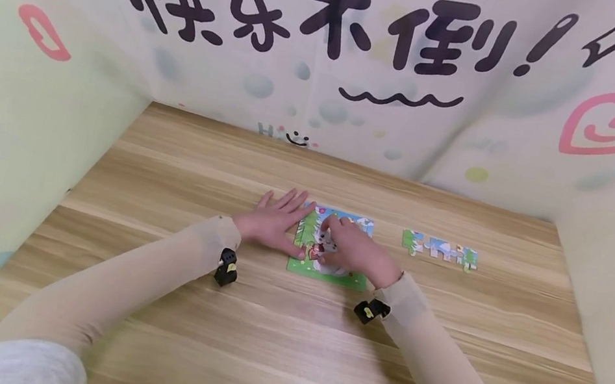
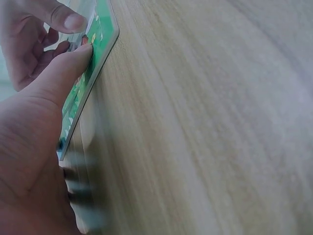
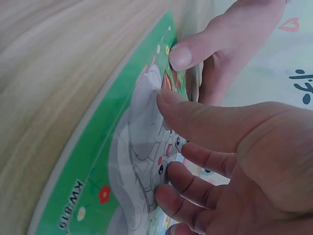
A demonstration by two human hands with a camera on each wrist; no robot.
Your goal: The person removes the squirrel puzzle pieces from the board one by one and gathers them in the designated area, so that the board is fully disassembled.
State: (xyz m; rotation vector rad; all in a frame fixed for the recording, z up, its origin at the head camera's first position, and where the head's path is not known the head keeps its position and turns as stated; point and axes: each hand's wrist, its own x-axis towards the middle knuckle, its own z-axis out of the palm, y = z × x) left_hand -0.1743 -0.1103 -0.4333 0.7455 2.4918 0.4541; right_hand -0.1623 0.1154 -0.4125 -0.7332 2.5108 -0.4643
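Note:
A jigsaw puzzle lies flat, with a green border and a grey cartoon animal on it. My left hand is spread at its left side, the thumb pressing on the green edge and the fingers stretched toward the far left corner. Over the middle of the puzzle is my right hand. Its thumb and bent fingertips touch the picture, standing apart from each other. Seen close in the right wrist view, the puzzle's green border bears the print "KW-819".
Right of the puzzle, a short row of loose jigsaw pieces lies on the wooden table. Printed cloth walls enclose the table at the back and both sides. Each wrist wears a small black camera.

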